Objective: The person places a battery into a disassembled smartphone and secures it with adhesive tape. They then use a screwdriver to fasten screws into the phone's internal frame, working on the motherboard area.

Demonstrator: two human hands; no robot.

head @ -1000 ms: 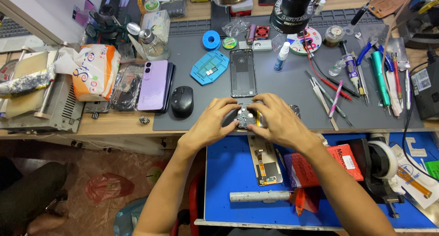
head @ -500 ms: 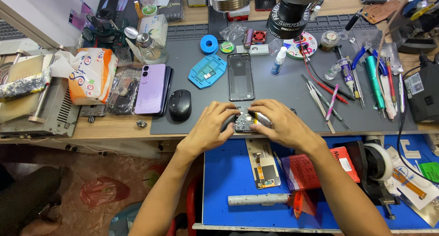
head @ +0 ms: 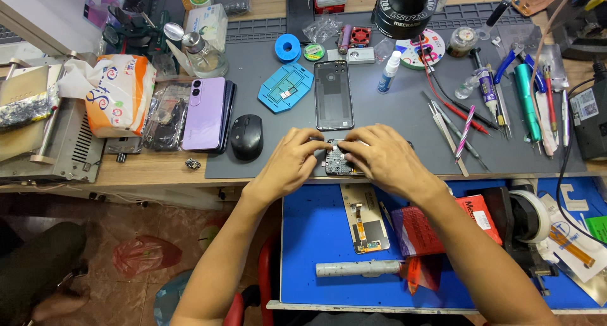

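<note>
Both hands meet on a small dark phone part [head: 338, 162] at the front edge of the grey mat [head: 392, 127] on the table. The left hand [head: 292, 163] has a narrow grip on its left side. The right hand [head: 379, 156] pinches its right side. A black phone back [head: 333, 94] lies just behind them, and a black mouse [head: 246, 136] sits to the left.

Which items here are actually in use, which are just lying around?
In use: left hand and right hand on small dark circuit-board assembly.
Lying about: black phone back cover, lilac phone, black mouse, blue plastic jig.
</note>
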